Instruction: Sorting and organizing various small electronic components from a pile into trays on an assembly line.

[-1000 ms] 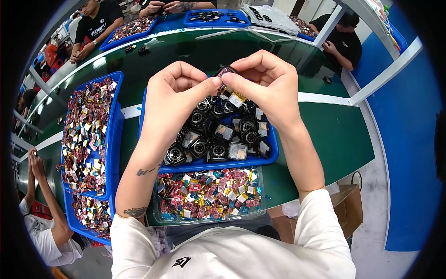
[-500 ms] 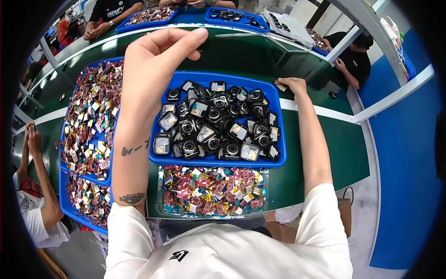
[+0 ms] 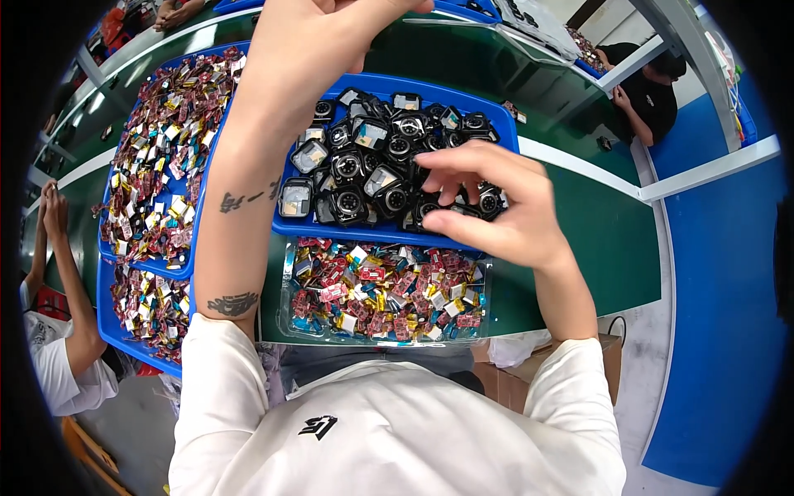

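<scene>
A blue tray (image 3: 364, 235) holds a heap of black smartwatch cases (image 3: 347, 165), their round sensor backs or open insides showing. Over its right front part hovers my right hand (image 3: 509, 202), open, fingers curved and apart, nothing visible between them. Beyond the tray, high in the picture, is my left hand (image 3: 322, 37), its fingers bent together and partly cut off by the upper edge; anything in them is hidden. A small reddish part (image 3: 514, 112) lies on the green table just past the tray's far right corner. Nearer me, a clear plastic tray (image 3: 287, 318) contains many small red, white, yellow and blue flex-circuit parts (image 3: 380, 289).
On the left, two blue trays (image 3: 105, 240) are heaped with similar parts. A white metal rail (image 3: 571, 168) crosses the table. Co-workers sit at left (image 3: 54, 215), far left and far right (image 3: 649, 107). A small dark piece (image 3: 605, 143) lies at the right.
My right hand has let go of the small reddish part beyond the tray and come back over the watch cases, opening. My left hand appears higher, now cut by the upper edge. The view has shifted.
</scene>
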Available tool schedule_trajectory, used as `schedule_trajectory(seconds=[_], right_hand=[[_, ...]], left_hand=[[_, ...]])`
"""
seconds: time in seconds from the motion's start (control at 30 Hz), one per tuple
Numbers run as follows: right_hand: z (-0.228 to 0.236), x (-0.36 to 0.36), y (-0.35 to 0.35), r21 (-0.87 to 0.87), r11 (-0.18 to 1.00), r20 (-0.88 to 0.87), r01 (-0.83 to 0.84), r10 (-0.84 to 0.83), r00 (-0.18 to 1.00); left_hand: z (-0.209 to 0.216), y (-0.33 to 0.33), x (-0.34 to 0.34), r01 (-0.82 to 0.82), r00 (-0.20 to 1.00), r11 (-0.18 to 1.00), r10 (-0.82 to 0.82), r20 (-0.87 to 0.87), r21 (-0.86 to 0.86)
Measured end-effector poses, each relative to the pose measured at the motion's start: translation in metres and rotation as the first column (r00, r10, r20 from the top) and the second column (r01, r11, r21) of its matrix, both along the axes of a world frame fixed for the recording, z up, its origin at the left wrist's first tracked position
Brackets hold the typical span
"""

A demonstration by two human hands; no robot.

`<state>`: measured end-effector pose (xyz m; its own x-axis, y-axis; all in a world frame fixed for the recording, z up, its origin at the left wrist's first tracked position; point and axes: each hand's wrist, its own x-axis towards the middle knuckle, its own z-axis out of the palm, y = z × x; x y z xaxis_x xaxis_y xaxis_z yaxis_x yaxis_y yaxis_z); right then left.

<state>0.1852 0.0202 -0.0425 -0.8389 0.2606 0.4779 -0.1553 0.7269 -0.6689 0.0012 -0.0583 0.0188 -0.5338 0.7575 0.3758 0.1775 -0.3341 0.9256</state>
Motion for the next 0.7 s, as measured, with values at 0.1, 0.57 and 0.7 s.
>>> schedule_trajectory(seconds=[0.1, 0.57, 0.7], right_hand=[[0.056, 0.039, -0.013, 0.269, 0.956, -0.469, 0.114, 0.027, 0.883], [0.138, 0.339, 0.025, 0.22, 0.974, -0.506, 0.045, 0.075, 0.859], [0.13, 0.316, 0.01, 0.258, 0.966, -0.473, 0.013, 0.114, 0.874]], left_hand=[[-0.008, 0.007, -0.018, 0.365, 0.931, 0.681, -0.267, -0.249, 0.635], [-0.006, -0.083, -0.049, 0.494, 0.862, 0.67, -0.295, -0.412, 0.554], [-0.007, -0.087, -0.022, 0.406, 0.896, 0.753, -0.216, -0.388, 0.517]])
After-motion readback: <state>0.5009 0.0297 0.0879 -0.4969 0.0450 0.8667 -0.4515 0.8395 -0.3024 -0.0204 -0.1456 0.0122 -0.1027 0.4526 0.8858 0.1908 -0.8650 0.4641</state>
